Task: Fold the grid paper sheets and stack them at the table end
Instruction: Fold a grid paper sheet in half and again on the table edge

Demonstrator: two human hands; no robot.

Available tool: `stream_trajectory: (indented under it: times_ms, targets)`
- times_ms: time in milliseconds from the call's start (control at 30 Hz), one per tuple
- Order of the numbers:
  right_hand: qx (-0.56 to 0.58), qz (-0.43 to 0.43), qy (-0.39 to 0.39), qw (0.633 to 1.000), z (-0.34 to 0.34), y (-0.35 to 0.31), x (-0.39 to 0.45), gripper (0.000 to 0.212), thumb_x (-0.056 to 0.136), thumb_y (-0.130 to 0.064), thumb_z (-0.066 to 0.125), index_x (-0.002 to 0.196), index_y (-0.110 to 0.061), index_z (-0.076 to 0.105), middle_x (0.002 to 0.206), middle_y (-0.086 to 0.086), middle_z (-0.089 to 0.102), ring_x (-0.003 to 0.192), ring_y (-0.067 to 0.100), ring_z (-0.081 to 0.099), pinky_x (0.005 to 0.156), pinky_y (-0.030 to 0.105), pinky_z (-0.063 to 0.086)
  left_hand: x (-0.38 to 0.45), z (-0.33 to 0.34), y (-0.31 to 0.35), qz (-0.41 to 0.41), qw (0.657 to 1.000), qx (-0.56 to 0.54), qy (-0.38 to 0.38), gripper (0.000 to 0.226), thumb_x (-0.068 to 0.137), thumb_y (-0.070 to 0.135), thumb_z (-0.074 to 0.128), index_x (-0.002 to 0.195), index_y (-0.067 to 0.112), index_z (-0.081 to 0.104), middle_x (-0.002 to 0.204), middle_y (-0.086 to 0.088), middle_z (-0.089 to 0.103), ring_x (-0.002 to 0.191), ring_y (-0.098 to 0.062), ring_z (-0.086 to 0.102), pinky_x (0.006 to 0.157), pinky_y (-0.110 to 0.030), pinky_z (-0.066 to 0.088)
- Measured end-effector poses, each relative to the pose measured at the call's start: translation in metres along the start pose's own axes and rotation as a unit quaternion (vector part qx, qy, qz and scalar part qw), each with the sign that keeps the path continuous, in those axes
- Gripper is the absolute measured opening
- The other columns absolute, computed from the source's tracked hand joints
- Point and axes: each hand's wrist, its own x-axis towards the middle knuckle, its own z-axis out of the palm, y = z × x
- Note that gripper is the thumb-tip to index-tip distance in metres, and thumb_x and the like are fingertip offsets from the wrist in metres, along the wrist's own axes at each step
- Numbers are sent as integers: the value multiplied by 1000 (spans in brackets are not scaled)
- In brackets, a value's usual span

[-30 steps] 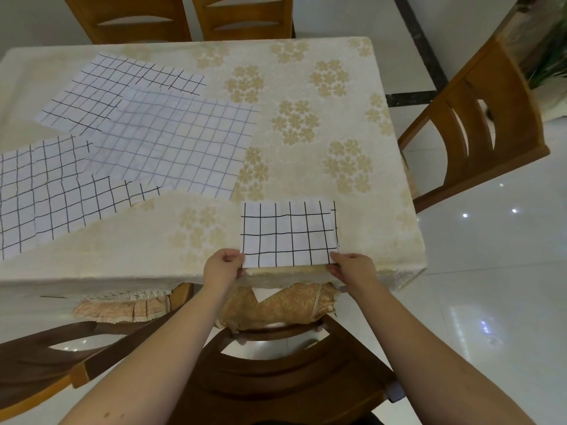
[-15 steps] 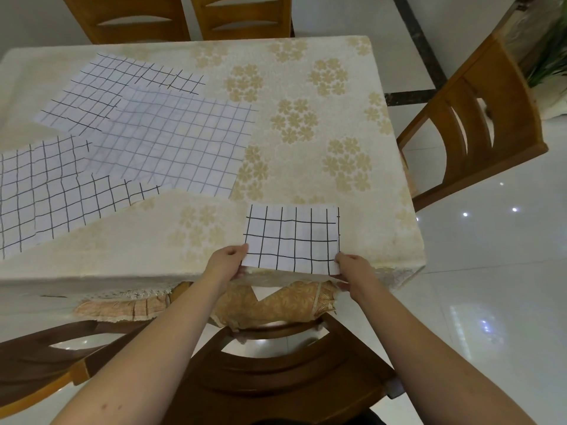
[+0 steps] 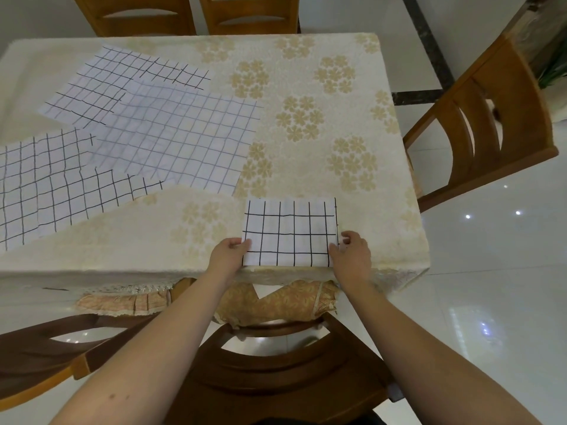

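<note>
One folded grid sheet [image 3: 291, 233] lay at the near edge of the bench [image 3: 306, 124], white with bold black squares, its far edge flat. Three unfolded grid sheets were counted, overlapping at the left: far one [image 3: 101, 84], middle one [image 3: 181, 139], near one [image 3: 46, 185], all creased. Left hand [image 3: 228, 253] pinched the folded sheet's near left corner; right hand [image 3: 351, 253] pinched its near right corner. Five wooden chairs were in view; one [image 3: 491, 124] stood beside the bench
</note>
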Motion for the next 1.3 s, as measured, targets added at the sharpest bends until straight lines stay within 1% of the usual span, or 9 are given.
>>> stream_trajectory:
  times_ms: [67, 233, 300, 400, 600, 767, 933, 1067, 1300]
  targets:
    - [-81, -92, 15, 992, 10, -3, -6, 41, 90, -24, 59, 130, -18, 53, 128, 7, 55, 115, 26, 52, 92, 39, 42, 1, 0, -1, -1, 1000, -17, 6, 36, 96, 32, 55, 125, 12, 60, 129, -2, 57, 108, -21, 52, 93, -35, 45]
    - [-195, -291, -133, 927, 40, -18, -23, 56, 99, -38, 41, 150, -18, 29, 156, 4, 30, 145, 22, 22, 117, 40, 15, 3, 2, -2, -1, 1000, 6, 26, 28, 96, 23, 58, 117, 7, 65, 125, -7, 62, 101, -20, 53, 93, -35, 47]
    - [-232, -308, -175, 906, 50, -20, -26, 66, 98, -53, 22, 154, -18, 13, 162, 2, 11, 149, 20, 5, 118, 37, 1, 3, 2, -2, -2, 1000, 9, 28, 27, 95, 21, 60, 116, 7, 66, 125, -8, 62, 100, -20, 53, 91, -34, 47]
    - [-285, -320, -198, 881, 55, -11, -23, 77, 90, -63, -1, 154, -21, 0, 160, -3, -10, 148, 17, -11, 121, 42, -2, 3, 0, -4, -7, 1000, 2, 29, 29, 93, 21, 62, 118, 6, 65, 130, -8, 60, 113, -25, 55, 98, -37, 47]
    - [-366, -285, -169, 870, 42, 9, -19, 74, 92, -66, 1, 150, -24, -18, 155, 0, -30, 143, 20, -28, 116, 41, -19, 0, -3, -6, -25, 999, -29, 8, 31, 91, 21, 65, 119, 7, 65, 122, -4, 61, 104, -20, 56, 97, -38, 49]
    - [-344, -321, -126, 873, 44, 14, -29, 74, 96, -63, 13, 154, -20, -2, 161, 4, -9, 148, 25, -8, 117, 44, -7, -3, -6, -8, -66, 995, -77, -23, 23, 91, 26, 65, 108, 10, 69, 104, -2, 64, 95, -22, 61, 82, -40, 59]
    - [-331, -403, -100, 848, 51, 9, -43, 73, 91, -46, 55, 151, -17, 25, 156, 10, 29, 144, 28, 26, 117, 49, 22, -7, -5, -4, -71, 992, -100, -33, 21, 94, 17, 61, 111, 7, 66, 99, -6, 62, 87, -20, 60, 80, -40, 60]
    - [-314, -384, -74, 865, 53, -2, -48, 68, 81, -22, 72, 142, -15, 43, 140, 8, 53, 132, 27, 47, 111, 44, 31, -11, -5, 7, -94, 981, -160, -66, 13, 94, 16, 59, 103, 7, 65, 105, -13, 68, 90, -24, 67, 76, -38, 60]
    - [-244, -373, -1, 895, 36, -20, -35, 58, 64, 1, 80, 119, -9, 64, 112, 9, 70, 102, 27, 67, 88, 40, 53, -17, -10, 20, -44, 970, -201, -129, 17, 96, 21, 52, 84, 11, 58, 79, -6, 51, 74, -19, 57, 75, -35, 55]
